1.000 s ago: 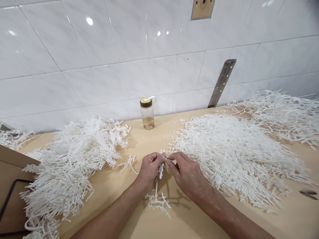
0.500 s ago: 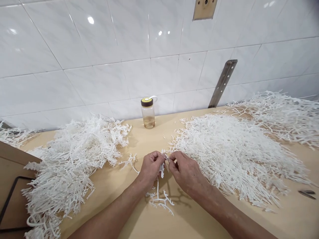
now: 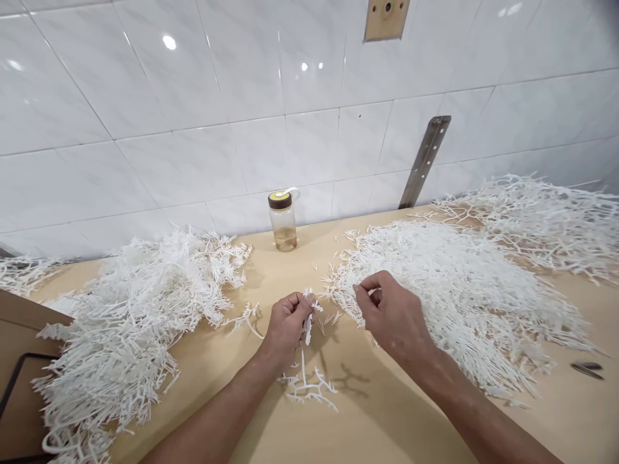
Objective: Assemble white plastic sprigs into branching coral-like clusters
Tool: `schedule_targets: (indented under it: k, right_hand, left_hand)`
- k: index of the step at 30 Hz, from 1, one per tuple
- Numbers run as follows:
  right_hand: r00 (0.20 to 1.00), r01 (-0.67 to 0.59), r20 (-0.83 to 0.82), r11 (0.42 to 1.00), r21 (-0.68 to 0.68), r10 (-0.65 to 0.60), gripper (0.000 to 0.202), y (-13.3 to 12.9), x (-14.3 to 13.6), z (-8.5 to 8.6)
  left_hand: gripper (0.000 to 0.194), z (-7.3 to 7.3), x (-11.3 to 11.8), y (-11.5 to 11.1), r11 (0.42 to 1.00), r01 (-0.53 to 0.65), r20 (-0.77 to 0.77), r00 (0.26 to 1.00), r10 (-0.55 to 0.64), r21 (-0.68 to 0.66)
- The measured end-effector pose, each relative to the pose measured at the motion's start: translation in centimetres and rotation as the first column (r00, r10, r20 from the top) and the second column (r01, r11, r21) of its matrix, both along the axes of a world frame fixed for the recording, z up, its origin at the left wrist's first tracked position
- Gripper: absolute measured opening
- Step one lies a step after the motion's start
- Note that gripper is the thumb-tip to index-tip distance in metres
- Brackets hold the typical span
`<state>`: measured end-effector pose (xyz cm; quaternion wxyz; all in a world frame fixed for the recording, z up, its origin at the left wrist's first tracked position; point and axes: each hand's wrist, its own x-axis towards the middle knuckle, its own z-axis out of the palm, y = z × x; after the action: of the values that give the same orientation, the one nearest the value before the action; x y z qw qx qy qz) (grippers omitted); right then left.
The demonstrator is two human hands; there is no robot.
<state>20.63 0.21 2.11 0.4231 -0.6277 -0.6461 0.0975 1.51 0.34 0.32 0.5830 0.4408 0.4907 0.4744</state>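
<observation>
Pinched in my left hand (image 3: pixel 287 322) is a white branching plastic stem (image 3: pixel 309 388), its twigs hanging below the fist and its upper tips showing past my thumb. My right hand (image 3: pixel 394 312) is raised to the right of it, thumb and forefinger pressed together; whether a tiny piece sits between them is too small to tell. Just beyond that hand spreads a heap of thin white plastic sprigs (image 3: pixel 435 277). Several loose slivers (image 3: pixel 329 320) lie on the tabletop between my hands. Another branching twig (image 3: pixel 246 317) rests left of my left hand.
A larger pile of white sprigs (image 3: pixel 140 303) covers the left side. Against the tiled wall stand a water bottle (image 3: pixel 283 222) and a metal bracket (image 3: pixel 425 161). More branched stems (image 3: pixel 541 219) lie far right, with a small dark tool (image 3: pixel 587 369) nearer. A brown box-like object (image 3: pixel 24 361) stands at left.
My right hand has pulled away from my left, moving right towards the heap. The left keeps its hold on the stem. Loose slivers now show between the hands; the view has shifted slightly.
</observation>
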Motion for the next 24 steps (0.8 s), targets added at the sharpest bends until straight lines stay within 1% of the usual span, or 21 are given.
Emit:
schedule_targets:
  k: [2,4,5,6,8,10,13,16,19,24]
  right_hand:
    - [0.997,0.06,0.036,0.994,0.091,-0.064,0.013,0.1,0.8,0.5]
    - [0.994,0.085,0.046,0.976,0.202,-0.096,0.012,0.1,1.1,0.9]
    - [0.996,0.068,0.04,0.969,0.236,-0.079,0.013,0.0,0.9,0.9]
    - [0.999,0.03,0.032,0.97,0.241,-0.039,0.015,-0.2,0.7,0.9]
    - [0.996,-0.09,0.009,0.983,0.162,0.09,0.017,-0.8,-0.4,0.6]
    - [0.977,-0.214,-0.009,0.976,0.045,0.214,0.016,-1.4,-1.7,0.0]
    - [0.952,-0.306,0.006,0.952,-0.014,0.306,0.014,-2.1,-3.2,-0.9]
    - [0.942,-0.333,0.014,0.942,-0.03,0.334,0.011,-2.3,-3.7,-1.3]
    - [0.946,-0.322,0.023,0.946,-0.04,0.323,0.01,-2.3,-3.8,-1.3]
    - [0.948,-0.3,0.116,0.954,0.004,0.298,0.009,-2.2,-4.1,-1.4]
  left_hand:
    - [0.045,0.1,-0.1,0.1,0.999,0.019,0.039,0.999,-0.017,-0.03]
    - [0.045,0.3,-0.1,0.1,0.999,0.024,0.059,0.998,-0.021,-0.047]
    - [0.045,0.3,0.0,0.1,0.998,0.027,0.064,0.998,-0.023,-0.054]
    - [0.045,0.4,0.0,0.1,0.998,0.028,0.067,0.997,-0.024,-0.058]
    - [0.045,0.5,0.1,0.0,0.997,0.027,0.073,0.997,-0.022,-0.065]
    - [0.045,0.6,0.2,-0.1,0.997,0.025,0.076,0.997,-0.019,-0.067]
    - [0.047,0.9,0.3,-0.3,0.998,0.029,0.073,0.997,-0.024,-0.059]
    - [0.047,1.2,0.5,-0.5,0.998,0.034,0.064,0.997,-0.031,-0.056]
    - [0.047,1.2,0.5,-0.5,0.998,0.025,0.043,0.999,-0.022,-0.055]
    - [0.047,0.8,0.3,-0.3,0.998,0.036,0.049,0.998,-0.034,-0.053]
